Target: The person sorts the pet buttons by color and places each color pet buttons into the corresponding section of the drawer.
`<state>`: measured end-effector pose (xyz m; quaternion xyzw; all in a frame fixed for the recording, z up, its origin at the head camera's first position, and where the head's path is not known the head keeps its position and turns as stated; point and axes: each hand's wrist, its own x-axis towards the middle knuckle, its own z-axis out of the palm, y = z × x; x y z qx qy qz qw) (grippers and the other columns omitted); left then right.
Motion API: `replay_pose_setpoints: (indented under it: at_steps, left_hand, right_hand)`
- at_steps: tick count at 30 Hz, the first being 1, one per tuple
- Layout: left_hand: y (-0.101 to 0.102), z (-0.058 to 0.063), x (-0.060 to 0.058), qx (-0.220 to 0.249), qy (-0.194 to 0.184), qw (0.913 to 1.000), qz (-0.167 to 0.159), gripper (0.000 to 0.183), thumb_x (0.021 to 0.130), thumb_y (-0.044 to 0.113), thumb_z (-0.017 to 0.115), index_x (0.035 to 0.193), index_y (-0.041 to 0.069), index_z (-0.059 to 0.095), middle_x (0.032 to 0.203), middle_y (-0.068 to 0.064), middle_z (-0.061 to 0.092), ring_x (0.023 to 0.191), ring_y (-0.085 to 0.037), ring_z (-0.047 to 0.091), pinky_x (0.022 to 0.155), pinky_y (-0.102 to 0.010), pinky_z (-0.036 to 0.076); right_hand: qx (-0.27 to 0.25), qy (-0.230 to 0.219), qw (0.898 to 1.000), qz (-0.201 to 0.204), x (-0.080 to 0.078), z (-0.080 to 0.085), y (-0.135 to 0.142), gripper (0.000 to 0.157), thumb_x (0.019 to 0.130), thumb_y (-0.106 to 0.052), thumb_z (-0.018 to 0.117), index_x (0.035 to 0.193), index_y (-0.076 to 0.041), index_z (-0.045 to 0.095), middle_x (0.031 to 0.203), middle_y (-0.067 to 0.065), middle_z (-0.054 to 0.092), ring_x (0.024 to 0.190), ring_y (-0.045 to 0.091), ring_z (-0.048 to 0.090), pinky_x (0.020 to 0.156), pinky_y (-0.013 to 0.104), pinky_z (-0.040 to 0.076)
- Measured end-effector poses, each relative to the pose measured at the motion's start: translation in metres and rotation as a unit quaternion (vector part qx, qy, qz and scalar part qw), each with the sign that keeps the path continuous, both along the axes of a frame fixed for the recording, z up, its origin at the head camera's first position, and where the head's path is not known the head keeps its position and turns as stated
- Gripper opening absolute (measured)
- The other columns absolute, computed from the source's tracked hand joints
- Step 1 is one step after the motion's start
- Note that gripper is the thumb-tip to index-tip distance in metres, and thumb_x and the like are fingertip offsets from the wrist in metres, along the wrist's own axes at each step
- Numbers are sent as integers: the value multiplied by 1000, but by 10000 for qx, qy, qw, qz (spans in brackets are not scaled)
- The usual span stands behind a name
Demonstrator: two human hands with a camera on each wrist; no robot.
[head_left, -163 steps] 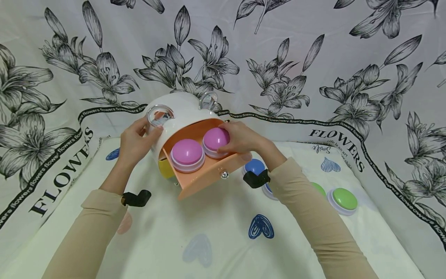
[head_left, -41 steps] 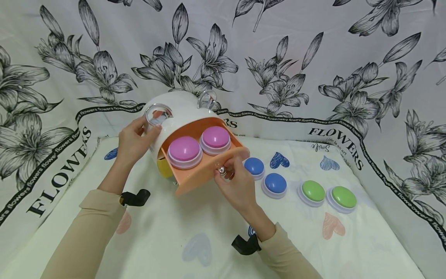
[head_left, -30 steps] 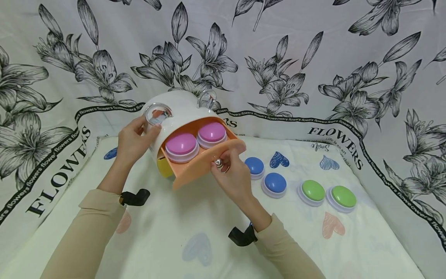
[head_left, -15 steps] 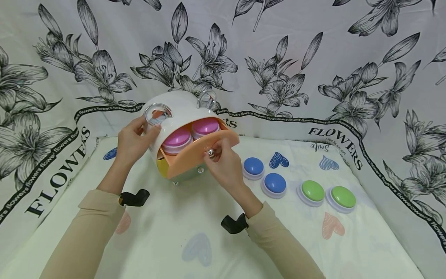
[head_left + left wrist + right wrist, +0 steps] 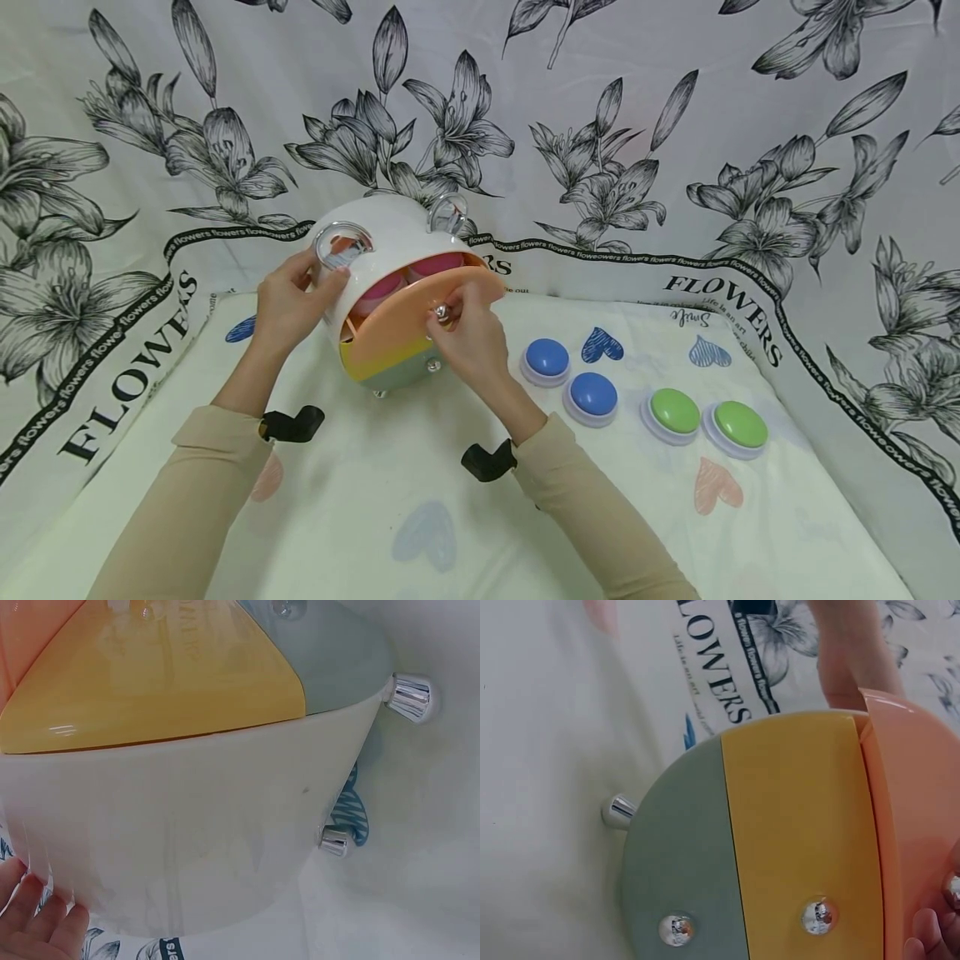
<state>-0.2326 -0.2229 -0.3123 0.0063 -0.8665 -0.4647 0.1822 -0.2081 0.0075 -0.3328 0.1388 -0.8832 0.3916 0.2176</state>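
Note:
A white rounded drawer box (image 5: 390, 217) with clear ring ears stands at the back of the bed-like surface. Its orange top drawer (image 5: 390, 317) sticks out slightly, and two pink domed buttons (image 5: 437, 264) show through the gap above its front. Below it are a yellow drawer (image 5: 802, 825) and a grey-green drawer (image 5: 686, 862) with silver knobs, both closed. My left hand (image 5: 288, 304) grips the box's left side by the ring, thumb at the front. With thumb and fingers, my right hand (image 5: 476, 337) pinches the silver knob (image 5: 441, 312) of the orange drawer.
Two blue domed buttons (image 5: 594, 393) lie right of the box, and two green domed buttons (image 5: 675, 411) farther right. Short silver feet (image 5: 411, 697) carry the box. A flower-printed cloth (image 5: 600, 50) hangs behind.
Earlier my right hand held a pink button in the pulled-out drawer; later it took the knob. The orange drawer has since slid inward, hiding most of both pink buttons. My left hand stayed put.

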Motion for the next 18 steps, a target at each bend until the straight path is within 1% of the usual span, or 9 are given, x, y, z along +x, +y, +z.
replay_pose_setpoints:
  at_steps: [5,11,18]
  left_hand:
    - [0,0,0,31,-52,10000,6,58,84,49,58,130,14,53,132,-8,50,124,-29,43,96,-47,45]
    - [0,1,1,24,-46,10000,-17,57,84,49,58,130,15,53,134,-8,49,126,-29,42,98,-47,43]
    - [0,0,0,-11,20,10000,-10,55,84,47,59,128,14,55,129,-8,52,122,-28,45,100,-46,43]
  right_hand:
    - [1,-43,10000,18,-6,0,-5,27,83,-24,65,95,-11,45,75,0,58,57,11,50,44,17,38]
    - [191,-130,9997,-59,-13,2,-10,26,84,-27,64,94,-12,44,74,-2,58,58,12,52,46,19,38]
    - [361,-39,9993,-94,-21,2,-14,25,84,-27,63,92,-13,43,74,-2,57,61,12,54,47,21,38]
